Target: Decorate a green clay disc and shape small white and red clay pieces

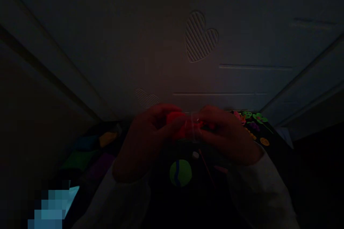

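The scene is very dark. Between my two hands is a bright red lump of what looks like modelling clay (176, 123), with clear plastic (192, 127) at its right side, seemingly its wrapper. My left hand (149, 134) is closed round the red lump, thumb across its front. My right hand (225, 130) pinches the right end of the clear plastic, where more red shows between the fingers. Below the hands lies a flat green disc (185, 173) with a wavy blue stripe. A small white piece (195, 155) and a thin reddish stick (206, 166) lie beside it.
Coloured packets, among them a yellow one (108, 138), a green one (79, 160) and a purple one (102, 164), lie at the left. Small green shapes (259, 117) and a yellow-orange disc (264, 141) are at the right. A pale panel with embossed hearts (200, 39) rises behind.
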`<state>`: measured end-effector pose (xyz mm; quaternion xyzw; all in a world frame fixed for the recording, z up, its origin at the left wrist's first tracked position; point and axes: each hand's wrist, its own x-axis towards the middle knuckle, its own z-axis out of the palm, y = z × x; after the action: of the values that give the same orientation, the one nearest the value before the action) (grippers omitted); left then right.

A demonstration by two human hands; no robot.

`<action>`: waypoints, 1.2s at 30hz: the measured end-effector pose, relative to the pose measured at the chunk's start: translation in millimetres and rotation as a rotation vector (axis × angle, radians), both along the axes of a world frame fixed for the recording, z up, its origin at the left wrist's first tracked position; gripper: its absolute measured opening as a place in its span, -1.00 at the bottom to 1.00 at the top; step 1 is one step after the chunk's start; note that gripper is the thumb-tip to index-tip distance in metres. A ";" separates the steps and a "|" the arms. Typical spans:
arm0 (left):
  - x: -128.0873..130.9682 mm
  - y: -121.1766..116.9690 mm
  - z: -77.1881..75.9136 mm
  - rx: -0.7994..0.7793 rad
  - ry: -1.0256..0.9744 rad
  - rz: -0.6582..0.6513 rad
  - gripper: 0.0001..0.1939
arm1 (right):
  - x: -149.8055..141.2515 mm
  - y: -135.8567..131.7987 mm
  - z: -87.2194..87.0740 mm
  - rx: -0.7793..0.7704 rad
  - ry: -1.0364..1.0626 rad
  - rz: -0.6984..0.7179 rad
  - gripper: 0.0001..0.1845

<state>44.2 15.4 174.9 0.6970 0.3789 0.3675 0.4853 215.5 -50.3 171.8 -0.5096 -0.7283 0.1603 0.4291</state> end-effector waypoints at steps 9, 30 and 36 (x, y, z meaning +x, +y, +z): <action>-5.9 2.5 1.3 0.014 0.015 0.045 -0.77 | 9.6 -3.8 1.3 -0.055 0.204 -0.034 -0.93; -9.0 3.7 3.2 -0.015 -0.001 0.101 -0.76 | 3.6 -4.1 2.1 -0.110 0.193 -0.135 -0.86; -7.4 3.9 2.9 -0.010 -0.023 0.067 -0.80 | 1.3 -2.5 1.5 -0.107 0.010 -0.055 -0.77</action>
<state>36.8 19.3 177.8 0.6773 0.3985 0.3895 0.4805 216.8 -52.8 173.3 -0.5508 -0.7024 0.1896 0.4089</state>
